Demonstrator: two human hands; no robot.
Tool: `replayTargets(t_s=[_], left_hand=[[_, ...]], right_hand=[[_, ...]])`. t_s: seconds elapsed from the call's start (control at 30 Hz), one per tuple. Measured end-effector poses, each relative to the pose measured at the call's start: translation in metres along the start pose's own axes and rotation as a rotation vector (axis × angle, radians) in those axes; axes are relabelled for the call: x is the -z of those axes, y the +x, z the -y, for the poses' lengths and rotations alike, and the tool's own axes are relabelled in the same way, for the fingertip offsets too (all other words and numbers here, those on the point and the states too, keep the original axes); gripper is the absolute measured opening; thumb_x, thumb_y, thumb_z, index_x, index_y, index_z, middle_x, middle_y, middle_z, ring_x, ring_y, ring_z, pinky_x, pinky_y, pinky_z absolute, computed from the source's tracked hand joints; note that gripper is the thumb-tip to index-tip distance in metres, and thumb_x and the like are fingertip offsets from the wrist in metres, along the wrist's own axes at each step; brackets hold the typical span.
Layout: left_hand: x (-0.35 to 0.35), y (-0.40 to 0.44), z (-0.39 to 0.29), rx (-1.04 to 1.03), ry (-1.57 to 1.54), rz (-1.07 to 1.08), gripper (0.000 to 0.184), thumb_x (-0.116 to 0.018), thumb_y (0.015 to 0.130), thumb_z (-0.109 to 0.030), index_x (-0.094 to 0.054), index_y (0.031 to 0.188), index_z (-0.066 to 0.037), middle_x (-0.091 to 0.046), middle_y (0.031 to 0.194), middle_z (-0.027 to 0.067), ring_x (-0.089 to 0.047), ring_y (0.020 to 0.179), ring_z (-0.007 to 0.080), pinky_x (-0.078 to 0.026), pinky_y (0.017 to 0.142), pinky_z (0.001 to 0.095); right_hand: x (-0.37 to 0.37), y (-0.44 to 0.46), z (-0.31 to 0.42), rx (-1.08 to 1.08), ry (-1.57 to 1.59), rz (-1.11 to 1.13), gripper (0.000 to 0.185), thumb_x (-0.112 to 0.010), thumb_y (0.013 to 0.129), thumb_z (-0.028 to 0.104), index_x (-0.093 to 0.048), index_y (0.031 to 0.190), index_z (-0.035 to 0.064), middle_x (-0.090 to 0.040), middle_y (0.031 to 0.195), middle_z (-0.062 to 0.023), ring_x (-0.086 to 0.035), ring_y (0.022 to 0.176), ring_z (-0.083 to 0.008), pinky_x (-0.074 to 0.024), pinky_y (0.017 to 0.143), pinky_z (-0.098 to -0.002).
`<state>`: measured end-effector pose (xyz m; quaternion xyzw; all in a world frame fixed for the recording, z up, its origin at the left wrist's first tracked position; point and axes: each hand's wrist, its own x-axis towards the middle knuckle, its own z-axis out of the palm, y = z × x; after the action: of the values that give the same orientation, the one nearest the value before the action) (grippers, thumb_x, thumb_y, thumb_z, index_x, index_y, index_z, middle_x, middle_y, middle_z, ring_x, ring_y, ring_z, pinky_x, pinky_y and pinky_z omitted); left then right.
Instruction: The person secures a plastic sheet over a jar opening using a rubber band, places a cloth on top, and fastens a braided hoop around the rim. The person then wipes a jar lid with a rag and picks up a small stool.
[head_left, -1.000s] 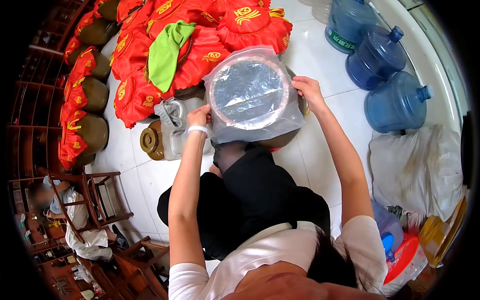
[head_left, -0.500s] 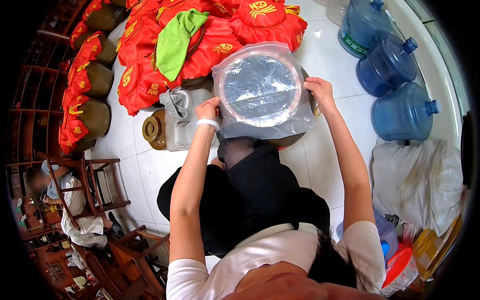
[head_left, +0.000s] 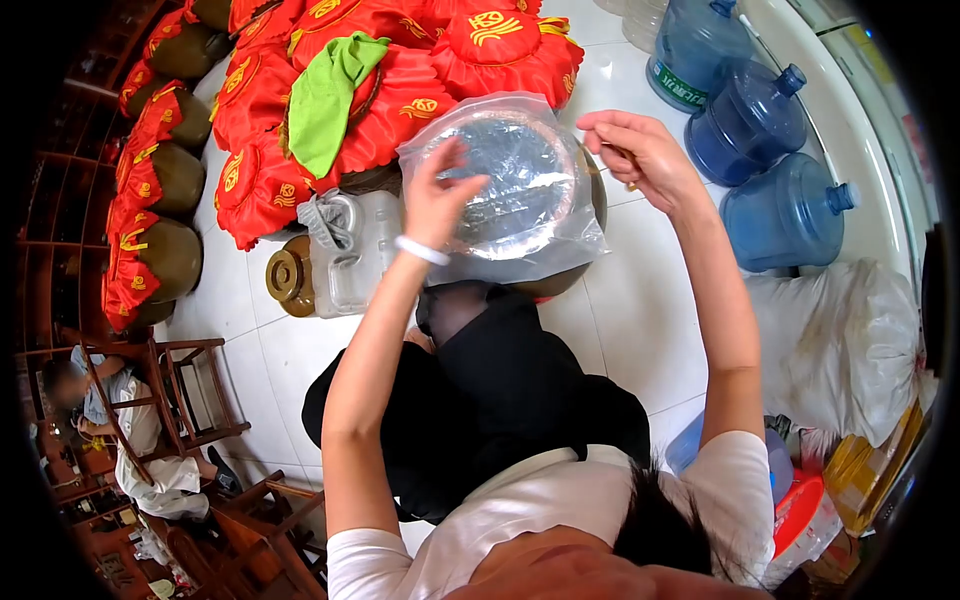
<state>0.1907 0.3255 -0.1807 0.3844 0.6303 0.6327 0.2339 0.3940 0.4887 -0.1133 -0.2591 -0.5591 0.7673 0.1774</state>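
A clear plastic sheet [head_left: 465, 262] lies over the round mouth of a large jar [head_left: 598, 200], whose body is mostly hidden beneath it. Over the sheet's left part hovers my left hand [head_left: 440, 205], fingers apart and slightly blurred, with nothing visible in it. Just off the jar's right rim is my right hand [head_left: 645, 160], its fingers curled and pinched together. A thin yellowish strand shows by those fingers, too small to name for certain. Against the jar, a green cloth [head_left: 330, 105] rests on red-covered jars [head_left: 400, 100].
A translucent plastic jug [head_left: 370, 250] and a small brown lidded jar [head_left: 290, 275] stand left of the large jar. Blue water bottles [head_left: 785, 215] line the right wall, near a white plastic bag [head_left: 840, 345]. Another person sits by wooden chairs [head_left: 200, 390] at left.
My left hand has let go of the sheet's left edge and moved in above it. My right hand has come off the right edge, turned and curled its fingers. The camera view has shifted slightly.
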Motion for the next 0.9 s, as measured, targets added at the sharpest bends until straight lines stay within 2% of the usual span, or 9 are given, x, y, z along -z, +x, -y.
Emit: replayTargets(t_s=[0.1,0.2,0.23,0.3,0.47,0.53,0.73,0.87,0.9], left_hand=[[-0.041,0.0,-0.02,-0.124,0.046,0.116,0.046,-0.067,0.073,-0.005,-0.05,0.116,0.0,-0.055,0.11,0.0068,-0.052,0.096,0.0153,-0.044,0.081,0.0292],[-0.043,0.005,-0.013,0.154,-0.101,0.3,0.034,-0.062,0.078,-0.009,-0.052,0.109,0.001,-0.058,0.091,0.0053,-0.055,0.084,0.0164,-0.044,0.084,0.0332],[-0.033,0.006,-0.01,0.343,-0.43,0.294,0.028,-0.06,0.08,-0.008,-0.052,0.105,0.002,-0.054,0.078,0.0037,-0.052,0.073,0.0146,-0.046,0.081,0.0339],[-0.007,0.006,-0.009,0.58,-0.764,0.212,0.012,-0.053,0.083,-0.005,-0.052,0.094,0.002,-0.034,0.055,-0.0026,-0.04,0.049,0.0105,-0.05,0.075,0.0369],[0.027,-0.002,-0.001,0.552,-0.799,0.014,0.019,-0.052,0.081,0.0,-0.05,0.1,0.002,-0.037,0.056,-0.0021,-0.037,0.047,0.009,-0.048,0.067,0.0319],[0.03,0.0,0.001,0.522,-0.867,-0.071,0.018,-0.051,0.08,0.002,-0.051,0.098,0.002,-0.039,0.056,-0.002,-0.037,0.046,0.0083,-0.047,0.065,0.0304],[0.077,0.031,0.027,0.489,-0.115,-0.139,0.015,-0.052,0.076,-0.001,-0.064,0.084,0.002,-0.052,0.058,0.0,-0.041,0.045,0.0059,-0.034,0.04,0.0205],[0.087,0.071,0.056,0.149,0.443,-0.083,0.018,-0.051,0.078,-0.004,-0.066,0.087,0.001,-0.058,0.06,0.0022,-0.047,0.048,0.0069,-0.038,0.045,0.0221],[0.081,0.078,0.056,0.088,0.589,-0.085,0.019,-0.051,0.077,-0.005,-0.066,0.086,0.001,-0.062,0.069,0.0075,-0.054,0.059,0.011,-0.043,0.058,0.0244]], right_hand=[[-0.023,0.011,0.011,0.0,0.189,0.187,0.02,-0.049,0.085,0.009,-0.056,0.1,-0.0028,-0.054,0.077,-0.0009,-0.036,0.051,-0.0012,-0.0225,0.039,-0.0148],[-0.024,0.025,0.008,-0.005,0.176,0.189,0.019,-0.054,0.083,0.009,-0.059,0.097,-0.0029,-0.056,0.079,-0.0008,-0.041,0.055,-0.0022,-0.0283,0.043,-0.0153],[-0.021,0.029,0.004,-0.006,0.175,0.193,0.019,-0.054,0.083,0.009,-0.059,0.097,-0.0029,-0.056,0.079,-0.0008,-0.041,0.055,-0.0022,-0.0283,0.043,-0.0153],[-0.011,0.035,-0.011,0.136,-0.271,0.06,0.017,-0.056,0.079,0.004,-0.061,0.095,-0.0014,-0.054,0.079,-0.0014,-0.049,0.063,-0.0069,-0.0378,0.054,-0.0192],[-0.016,0.045,-0.068,0.491,-0.787,-0.012,0.031,-0.058,0.065,-0.003,-0.065,0.093,0.0081,-0.055,0.081,-0.0073,-0.056,0.078,-0.0212,-0.0455,0.064,-0.031],[-0.024,0.049,-0.074,0.729,-1.24,-0.31,0.034,-0.057,0.064,-0.005,-0.063,0.095,0.0078,-0.052,0.084,-0.0079,-0.055,0.08,-0.0246,-0.0468,0.063,-0.0359],[0.006,0.085,-0.067,0.47,-1.57,-0.319,0.061,-0.06,0.067,0.008,-0.044,0.122,0.027,-0.05,0.089,-0.0058,-0.054,0.086,-0.0241,-0.0472,0.066,-0.0378],[0.011,0.12,-0.049,0.19,-1.568,-0.263,0.066,-0.06,0.065,0.011,-0.039,0.125,0.0277,-0.055,0.093,-0.0075,-0.057,0.087,-0.0255,-0.0464,0.068,-0.0381],[0.01,0.133,-0.049,0.16,-1.546,-0.206,0.063,-0.06,0.064,0.012,-0.041,0.123,0.0259,-0.056,0.094,-0.0088,-0.058,0.085,-0.0256,-0.0464,0.068,-0.0382]])
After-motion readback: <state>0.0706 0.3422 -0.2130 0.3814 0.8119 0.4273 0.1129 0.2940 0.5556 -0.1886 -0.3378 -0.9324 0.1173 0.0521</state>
